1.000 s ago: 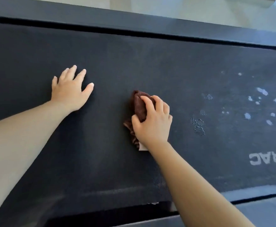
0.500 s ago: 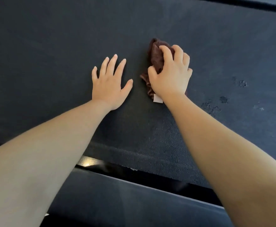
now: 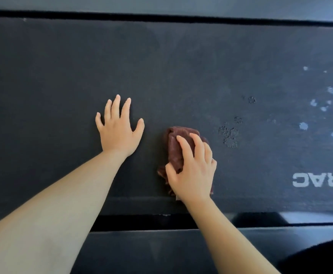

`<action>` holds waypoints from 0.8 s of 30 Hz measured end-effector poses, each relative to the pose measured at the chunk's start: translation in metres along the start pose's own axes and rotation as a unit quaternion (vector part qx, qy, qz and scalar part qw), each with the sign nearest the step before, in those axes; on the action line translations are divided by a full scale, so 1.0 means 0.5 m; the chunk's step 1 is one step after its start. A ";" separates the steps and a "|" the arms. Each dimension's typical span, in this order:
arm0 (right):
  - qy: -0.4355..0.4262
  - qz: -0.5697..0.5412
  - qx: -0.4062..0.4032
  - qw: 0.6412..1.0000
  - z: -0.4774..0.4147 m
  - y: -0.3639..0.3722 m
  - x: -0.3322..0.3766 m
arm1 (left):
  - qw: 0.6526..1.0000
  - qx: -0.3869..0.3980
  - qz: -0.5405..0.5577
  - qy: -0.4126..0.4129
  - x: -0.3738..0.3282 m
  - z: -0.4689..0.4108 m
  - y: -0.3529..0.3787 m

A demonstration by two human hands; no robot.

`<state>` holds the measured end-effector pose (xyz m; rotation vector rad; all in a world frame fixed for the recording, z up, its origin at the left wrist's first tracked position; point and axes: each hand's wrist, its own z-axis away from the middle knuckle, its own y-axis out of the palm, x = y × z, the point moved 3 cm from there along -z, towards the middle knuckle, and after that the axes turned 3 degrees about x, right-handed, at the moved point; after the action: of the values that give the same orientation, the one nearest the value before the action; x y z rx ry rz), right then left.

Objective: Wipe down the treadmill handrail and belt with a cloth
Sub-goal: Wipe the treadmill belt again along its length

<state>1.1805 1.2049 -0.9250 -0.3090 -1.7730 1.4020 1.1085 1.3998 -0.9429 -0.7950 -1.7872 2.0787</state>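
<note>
Gripping a crumpled brown cloth [image 3: 174, 149] on the dark belt [image 3: 181, 66] — right hand [image 3: 191, 171]; left hand [image 3: 119, 129] flat, fingers spread.

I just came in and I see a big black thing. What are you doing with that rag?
A person is cleaning a treadmill belt. The right hand presses a bunched brown cloth onto the belt, near its closer edge. The left hand lies flat, fingers spread, beside it. Pale spots and faint ring marks sit to the right of the cloth, not yet wiped.
</note>
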 end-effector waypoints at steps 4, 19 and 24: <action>0.011 0.012 -0.017 1.000 -0.033 0.001 0.009 | 1.000 0.009 -0.011 0.003 -0.005 -0.008 0.003; -0.060 0.008 -0.017 0.998 -0.256 0.031 0.048 | 0.989 0.057 -0.047 0.132 -0.004 -0.058 -0.015; -0.049 0.004 -0.030 0.998 -0.316 0.043 0.049 | 0.988 0.047 -0.033 0.145 -0.006 -0.164 -0.020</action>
<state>1.2741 1.3365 -0.9285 -0.2838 -1.8994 1.3919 1.1568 1.4667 -0.9392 -0.9439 -1.5280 1.8790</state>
